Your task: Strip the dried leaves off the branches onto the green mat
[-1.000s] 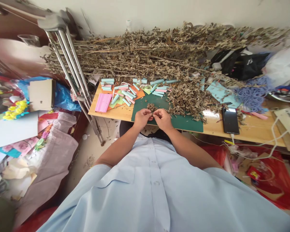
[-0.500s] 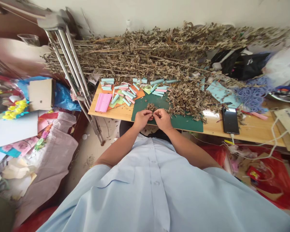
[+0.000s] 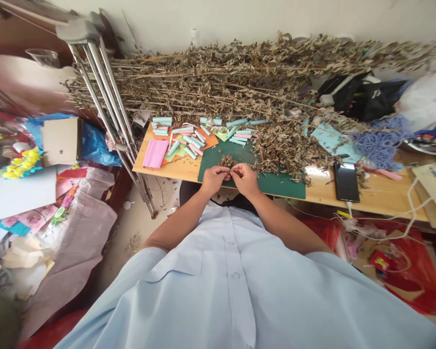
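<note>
My left hand (image 3: 214,179) and my right hand (image 3: 245,178) meet fingertip to fingertip over the front edge of a green mat (image 3: 276,184). Both are closed in a pinch. Whatever lies between the fingertips is too small to make out. Just beyond them a little heap of crumbled dried leaf (image 3: 227,161) rests on the mat. To the right spreads a larger pile of dried leaves (image 3: 283,150). Pale blue and pink paper rolls (image 3: 240,137) lie behind and to the left of the hands. A pink folded paper (image 3: 155,153) is at the table's left end.
Long bundles of dried leafy stems (image 3: 218,72) line the wall. Metal crutches (image 3: 105,92) lean at the table's left. Toward the right are a phone (image 3: 346,182) on a white cable, purple cord (image 3: 381,143) and a light blue sheet (image 3: 336,140).
Hardly anything differs. Both hands keep the same place and the same pinch, with at most a slight shift of the fingers.
</note>
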The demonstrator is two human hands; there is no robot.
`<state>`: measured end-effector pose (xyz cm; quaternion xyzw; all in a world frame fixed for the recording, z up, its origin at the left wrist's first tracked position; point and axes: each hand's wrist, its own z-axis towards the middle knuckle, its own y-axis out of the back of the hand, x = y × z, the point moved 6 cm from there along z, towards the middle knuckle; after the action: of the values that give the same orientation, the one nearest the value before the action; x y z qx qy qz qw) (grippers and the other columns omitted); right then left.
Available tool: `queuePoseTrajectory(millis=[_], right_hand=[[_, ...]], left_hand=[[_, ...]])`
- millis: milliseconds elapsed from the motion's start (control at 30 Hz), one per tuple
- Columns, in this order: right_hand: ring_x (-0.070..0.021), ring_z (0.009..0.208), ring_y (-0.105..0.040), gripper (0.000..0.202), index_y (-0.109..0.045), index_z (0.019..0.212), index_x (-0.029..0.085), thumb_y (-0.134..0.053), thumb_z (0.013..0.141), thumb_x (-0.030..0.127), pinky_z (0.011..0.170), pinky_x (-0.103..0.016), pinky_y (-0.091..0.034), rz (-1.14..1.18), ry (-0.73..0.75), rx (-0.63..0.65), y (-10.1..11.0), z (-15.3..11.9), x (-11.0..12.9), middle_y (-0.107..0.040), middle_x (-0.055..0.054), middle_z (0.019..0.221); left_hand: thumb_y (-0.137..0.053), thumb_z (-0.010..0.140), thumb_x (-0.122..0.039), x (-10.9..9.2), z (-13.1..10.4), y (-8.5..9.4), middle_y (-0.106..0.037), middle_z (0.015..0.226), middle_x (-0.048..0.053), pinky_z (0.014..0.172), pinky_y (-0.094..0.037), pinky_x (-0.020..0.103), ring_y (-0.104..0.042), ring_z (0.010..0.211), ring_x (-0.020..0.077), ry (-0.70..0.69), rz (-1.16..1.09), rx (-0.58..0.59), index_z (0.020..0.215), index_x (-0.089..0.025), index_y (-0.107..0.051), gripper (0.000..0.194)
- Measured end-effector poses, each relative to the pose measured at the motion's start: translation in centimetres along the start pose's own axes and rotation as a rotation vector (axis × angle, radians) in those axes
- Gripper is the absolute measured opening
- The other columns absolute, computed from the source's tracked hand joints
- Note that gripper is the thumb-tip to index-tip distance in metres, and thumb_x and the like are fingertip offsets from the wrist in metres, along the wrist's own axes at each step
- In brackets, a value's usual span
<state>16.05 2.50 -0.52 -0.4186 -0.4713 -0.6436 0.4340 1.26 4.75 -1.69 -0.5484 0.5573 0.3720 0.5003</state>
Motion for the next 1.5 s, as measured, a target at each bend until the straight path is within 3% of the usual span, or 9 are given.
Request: queuePoseTrajectory(millis=[267,600,967,1267,1500], right_hand=[[-0.0209,0.082,-0.072,0.022,-0.06,0.098,0.024,-0.068,0.085,0.039,0.076,-0.038,-0.059,0.039,-0.002,0.017,0.0,-0.1,0.1,-0.074,-0.005,0.09],[-0.0217,0.082,-0.073,0.023,-0.061,0.101,0.024,-0.069,0.083,0.035,0.079,-0.04,-0.06,0.023,-0.037,-0.025,0.1,0.1,-1.0,-0.075,-0.005,0.09],[-0.0201,0.077,-0.071,0.019,-0.061,0.096,0.023,-0.068,0.08,0.03,0.075,-0.037,-0.057,0.024,-0.05,-0.01,0.1,0.1,-0.4,-0.074,-0.004,0.085],[-0.0168,0.068,-0.065,0.018,-0.056,0.089,0.024,-0.066,0.081,0.037,0.067,-0.033,-0.055,0.106,-0.12,-0.029,0.3,0.5,-0.8,-0.07,-0.001,0.078],[-0.0179,0.071,-0.068,0.02,-0.059,0.089,0.023,-0.07,0.08,0.036,0.071,-0.034,-0.056,0.174,-0.119,-0.074,0.7,0.6,-0.6,-0.07,-0.001,0.079]], left_hand=[[-0.067,0.077,-0.013,0.0,0.0,0.1,-0.073,0.077,0.004,0.068,-0.061,0.029,-0.071,0.065,0.014,-0.029,0.043,-0.018,0.086,-0.012,-0.076,0.013],[-0.074,0.074,-0.015,0.0,-0.1,-0.2,-0.072,0.076,0.003,0.074,-0.061,0.03,-0.07,0.068,0.0137,-0.021,-0.029,0.034,0.093,-0.012,-0.073,0.02],[-0.066,0.078,-0.007,-0.2,-0.1,-0.4,-0.065,0.073,-0.001,0.058,-0.057,0.024,-0.066,0.058,0.0105,0.019,0.004,0.012,0.1,-0.012,-0.065,0.022],[-0.071,0.076,-0.011,-0.3,0.0,-0.4,-0.066,0.072,-0.001,0.057,-0.055,0.024,-0.064,0.056,0.0098,0.045,-0.016,0.007,0.098,-0.012,-0.066,0.023],[-0.072,0.076,-0.013,0.1,0.2,-0.3,-0.065,0.072,0.0,0.057,-0.056,0.024,-0.067,0.057,0.0116,0.06,0.005,0.021,0.098,-0.012,-0.064,0.024]])
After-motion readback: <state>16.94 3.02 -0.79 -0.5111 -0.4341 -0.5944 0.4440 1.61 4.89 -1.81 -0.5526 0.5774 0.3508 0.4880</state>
